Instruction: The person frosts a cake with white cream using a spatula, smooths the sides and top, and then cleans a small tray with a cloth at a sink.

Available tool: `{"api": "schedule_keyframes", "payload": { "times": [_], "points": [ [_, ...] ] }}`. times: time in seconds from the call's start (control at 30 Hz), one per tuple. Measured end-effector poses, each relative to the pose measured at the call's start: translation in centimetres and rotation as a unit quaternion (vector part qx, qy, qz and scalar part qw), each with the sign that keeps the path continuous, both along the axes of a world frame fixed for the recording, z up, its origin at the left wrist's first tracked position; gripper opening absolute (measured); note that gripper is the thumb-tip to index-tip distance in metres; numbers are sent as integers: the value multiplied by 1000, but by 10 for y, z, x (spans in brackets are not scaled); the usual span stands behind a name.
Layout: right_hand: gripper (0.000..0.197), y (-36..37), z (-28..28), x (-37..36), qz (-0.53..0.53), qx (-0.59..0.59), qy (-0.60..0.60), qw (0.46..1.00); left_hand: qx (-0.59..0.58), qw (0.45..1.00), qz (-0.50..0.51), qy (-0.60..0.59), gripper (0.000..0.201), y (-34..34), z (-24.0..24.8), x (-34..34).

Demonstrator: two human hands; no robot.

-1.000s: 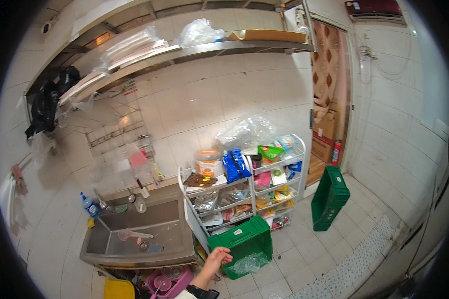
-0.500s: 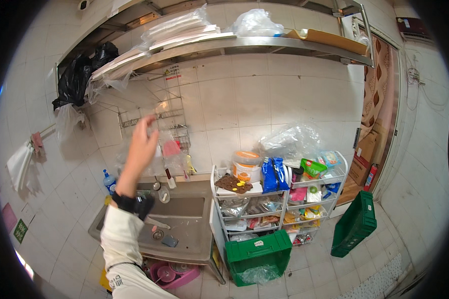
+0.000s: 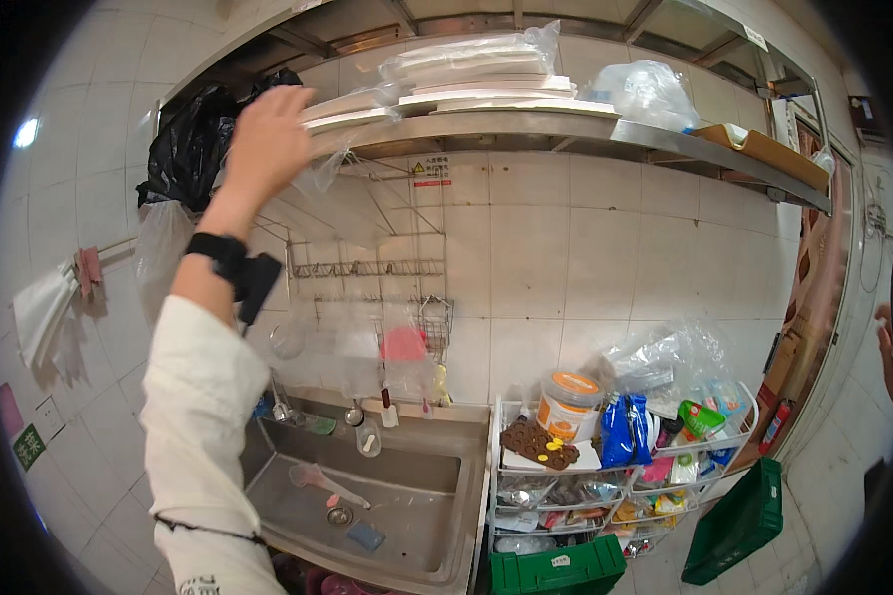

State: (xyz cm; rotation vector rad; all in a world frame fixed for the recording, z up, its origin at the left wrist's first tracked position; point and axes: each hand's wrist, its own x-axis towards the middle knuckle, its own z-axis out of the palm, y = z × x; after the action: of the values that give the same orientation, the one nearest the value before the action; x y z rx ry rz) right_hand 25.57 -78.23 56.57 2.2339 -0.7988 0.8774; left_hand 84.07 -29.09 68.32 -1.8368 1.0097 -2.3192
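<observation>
My left hand (image 3: 268,139) is raised at the left end of a metal wall shelf (image 3: 506,129), its back toward me and its fingers stretched out. It overlaps a black plastic bag (image 3: 193,149) and the near end of a stack of white boards (image 3: 352,104) in clear film. Whether the fingertips touch either one is hidden. I see nothing held in it. A black device (image 3: 253,278) is strapped to the wrist. At the far right rim, part of my right hand (image 3: 891,347) shows, mostly cut off behind a dark shape; its grip is hidden.
Below is a steel sink (image 3: 437,476) with a blue-grey sponge (image 3: 365,535) and a clear scoop (image 3: 318,479). A wire rack (image 3: 367,268) with hanging utensils is on the wall. A white cart (image 3: 496,446) full of packages and green crates (image 3: 734,521) stand right; a fire extinguisher (image 3: 776,426) is by the doorway.
My left hand has gone up from in front of the wire rack to the shelf's left end. The view has shifted left and upward. Part of my right hand now shows at the right rim.
</observation>
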Motion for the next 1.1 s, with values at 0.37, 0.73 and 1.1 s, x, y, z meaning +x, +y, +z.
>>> {"api": "schedule_keyframes", "payload": {
  "times": [0.37,0.73,1.1],
  "points": [
    [23,-46,-102,204,467,389,-239,757,-43,916,-185,354,28,21,-78,-95],
    [31,-15,-330,286,309,737,-95,594,379,804,-45,457,25,15,-377,-182],
    [32,-22,-308,253,278,708,-82,644,320,699,-101,631,24,19,-416,-172]
  ]
}}
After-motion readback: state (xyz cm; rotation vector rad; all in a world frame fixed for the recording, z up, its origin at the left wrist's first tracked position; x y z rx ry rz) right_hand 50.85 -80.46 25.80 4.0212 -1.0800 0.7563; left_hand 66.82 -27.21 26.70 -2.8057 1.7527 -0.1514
